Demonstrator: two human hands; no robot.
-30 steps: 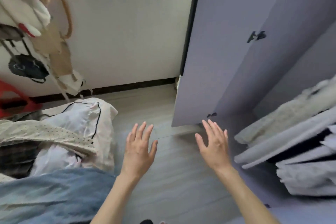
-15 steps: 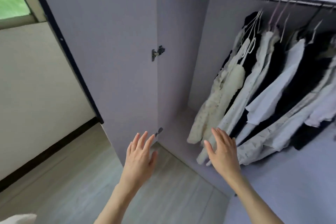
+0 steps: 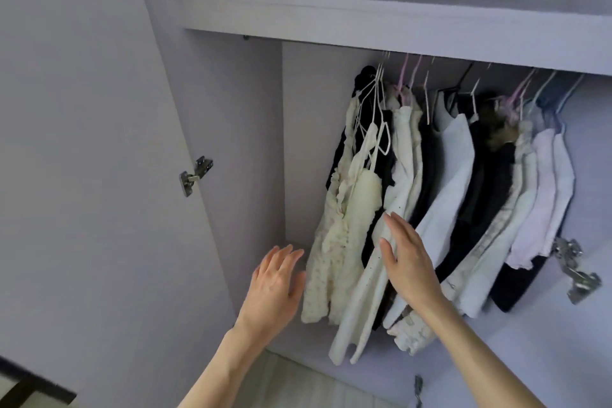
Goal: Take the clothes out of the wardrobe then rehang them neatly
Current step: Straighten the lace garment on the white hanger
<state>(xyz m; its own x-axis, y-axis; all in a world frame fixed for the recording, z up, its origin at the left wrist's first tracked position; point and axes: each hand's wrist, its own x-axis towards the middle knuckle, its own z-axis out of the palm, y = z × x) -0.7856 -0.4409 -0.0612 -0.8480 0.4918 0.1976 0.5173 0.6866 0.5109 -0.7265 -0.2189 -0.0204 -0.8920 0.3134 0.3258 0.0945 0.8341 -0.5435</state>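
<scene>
A crowded row of clothes [image 3: 440, 182] hangs inside an open lilac wardrobe [image 3: 231, 129], bunched to the right on thin wire and plastic hangers [image 3: 377, 109]. Nearest the front is a cream frilled camisole dress [image 3: 341, 228]. The fabrics look light, soft and slippery, so lifting by the hanger hooks seems safest. The left hand [image 3: 275, 285] hovers open, its grip released. The right hand [image 3: 407, 262] lies flat against a white garment [image 3: 367, 305], grasping nothing.
</scene>
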